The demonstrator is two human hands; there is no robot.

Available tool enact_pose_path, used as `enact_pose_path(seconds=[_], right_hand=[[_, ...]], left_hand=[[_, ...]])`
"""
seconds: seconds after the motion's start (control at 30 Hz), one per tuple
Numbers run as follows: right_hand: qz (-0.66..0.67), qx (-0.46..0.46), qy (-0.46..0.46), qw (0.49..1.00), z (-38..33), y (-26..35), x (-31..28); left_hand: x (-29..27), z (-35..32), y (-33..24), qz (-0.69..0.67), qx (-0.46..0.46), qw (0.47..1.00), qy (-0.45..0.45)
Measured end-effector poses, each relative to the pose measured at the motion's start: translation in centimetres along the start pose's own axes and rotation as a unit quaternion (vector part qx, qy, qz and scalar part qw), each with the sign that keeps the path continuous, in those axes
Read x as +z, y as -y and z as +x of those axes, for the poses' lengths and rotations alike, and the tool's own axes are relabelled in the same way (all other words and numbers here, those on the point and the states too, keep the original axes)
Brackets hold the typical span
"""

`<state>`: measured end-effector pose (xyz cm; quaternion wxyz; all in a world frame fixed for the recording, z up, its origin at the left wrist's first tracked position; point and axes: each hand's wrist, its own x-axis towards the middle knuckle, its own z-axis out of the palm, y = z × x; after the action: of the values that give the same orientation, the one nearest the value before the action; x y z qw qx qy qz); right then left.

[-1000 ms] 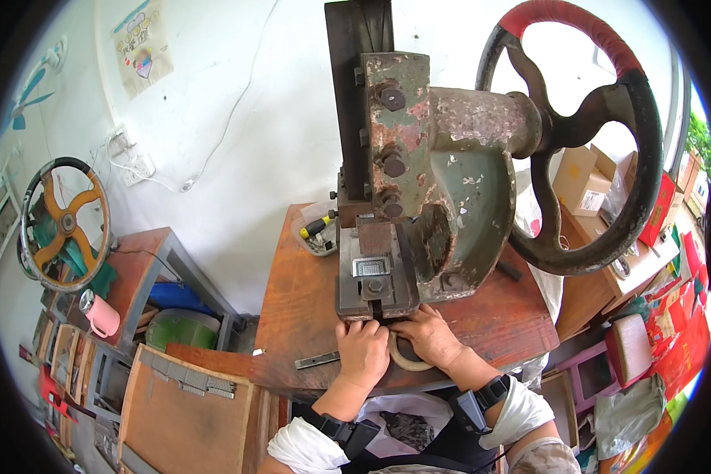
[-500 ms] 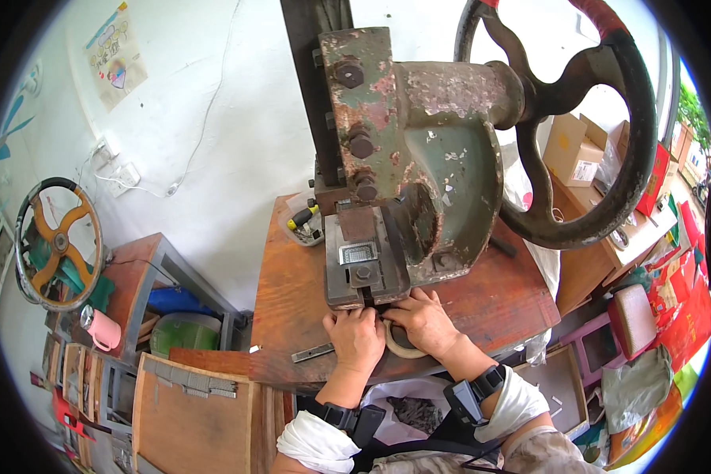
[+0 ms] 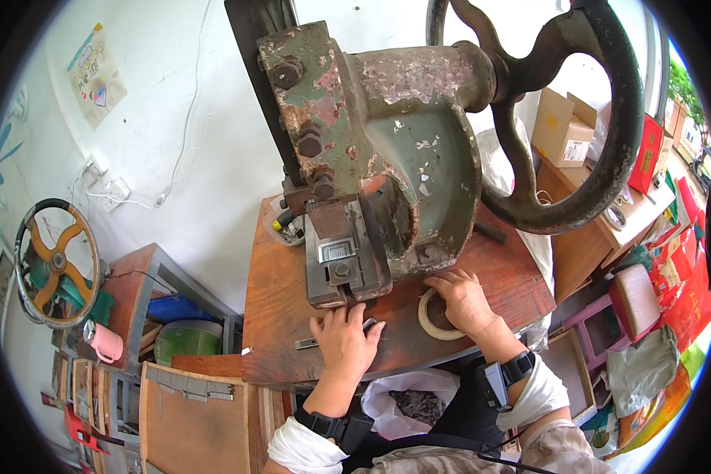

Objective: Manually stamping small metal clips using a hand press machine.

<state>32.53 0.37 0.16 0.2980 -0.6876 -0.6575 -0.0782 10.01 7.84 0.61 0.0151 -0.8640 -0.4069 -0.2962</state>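
The pale ring point(image 3: 441, 335) was found lying flat on the table point(image 3: 276, 284), near its front edge and toward the front right corner. It was judged to be light and rather stiff, with little risk of breaking, and easily slid on the smooth wood; the outer rim at its left side, which was left uncovered, would be the good place to take hold. Its far right part was covered by the right hand point(image 3: 466, 304), whose fingers were bent down over it; whether the rim was pinched could not be told.

Nearer to the front left corner, a thin metal strip point(image 3: 306, 344) was partly covered by the left hand point(image 3: 344, 344). It was judged stiff, a little slippery, and best taken by its long edges. The left hand was spread, its thumb held apart, and its fingertips were placed at the front of the press base point(image 3: 320, 278); contact there could not be made out.

Compared with half a second earlier, when both hands were held close together with the ring between them, the right hand had been drawn away, and the ring had been shifted rightward and farther from the front edge. The strip was left at nearly the same place.
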Motion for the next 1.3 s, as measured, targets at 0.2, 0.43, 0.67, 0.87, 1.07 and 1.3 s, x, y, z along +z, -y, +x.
enact_pose_path(seconds=[0.2, 0.43, 0.67, 0.87, 1.07, 1.3], right_hand=[[0.105, -0.106, -0.002, 0.989, -0.4, 7.1, -0.7], [0.199, -0.006, 0.075, 0.977, 0.9, 7.6, 0.6], [-0.018, 0.06, 0.38, 0.923, 5.7, 8.2, 0.4], [0.011, 0.055, 0.403, 0.914, 5.9, 8.0, 0.1], [0.018, 0.064, 0.396, 0.916, 5.5, 7.5, 0.4], [0.09, 0.053, 0.388, 0.916, 4.4, 7.3, 0.1]], left_hand=[[-0.5, -0.3, -0.3, -0.084, -0.036, 0.996, 0.011], [-0.1, -0.7, 0.0, -0.087, -0.013, 0.996, 0.012], [-0.3, -0.8, -0.1, -0.088, -0.014, 0.996, 0.025], [-0.5, -1.1, 0.6, -0.116, -0.003, 0.993, 0.018], [-0.7, -1.9, 3.7, -0.188, 0.074, 0.979, -0.004], [-2.6, -2.2, 6.1, -0.15, 0.088, 0.984, 0.034]])
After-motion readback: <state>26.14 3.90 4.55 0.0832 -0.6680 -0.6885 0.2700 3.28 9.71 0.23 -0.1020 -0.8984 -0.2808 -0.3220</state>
